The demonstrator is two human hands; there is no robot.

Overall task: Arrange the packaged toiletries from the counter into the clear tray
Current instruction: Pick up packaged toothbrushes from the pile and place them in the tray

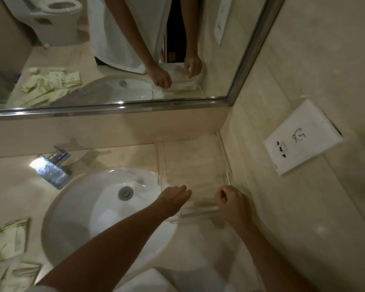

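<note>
A clear tray (pixel 193 157) lies on the beige counter right of the sink, in the corner by the wall, and looks empty. My left hand (pixel 174 198) grips the tray's near left edge. My right hand (pixel 232 200) grips its near right edge. The near rim is blurred with motion. Pale green packaged toiletries (pixel 7 247) lie in a loose pile on the counter at the far left, away from both hands.
A white round sink (pixel 105 209) with a drain sits left of the tray. A chrome faucet (pixel 53 167) stands behind it. A mirror (pixel 114 49) runs along the back wall. A white socket plate (pixel 301 138) is on the right wall.
</note>
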